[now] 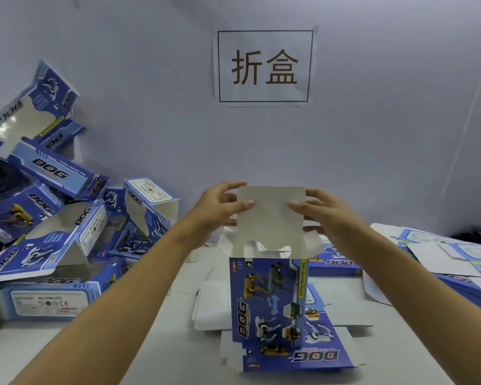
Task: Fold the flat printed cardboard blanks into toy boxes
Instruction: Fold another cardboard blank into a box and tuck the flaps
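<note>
The blue printed cardboard toy box (pixel 267 301) stands upright on the white desk (pixel 164 357), on flat blanks (pixel 303 354) at centre. The left hand (pixel 220 207) and right hand (pixel 322 211) each pinch a side edge of its raised grey top flap (pixel 271 215). To fold well, I'd crease squarely along the hinge, side tabs first, then tuck evenly without buckling the walls.
</note>
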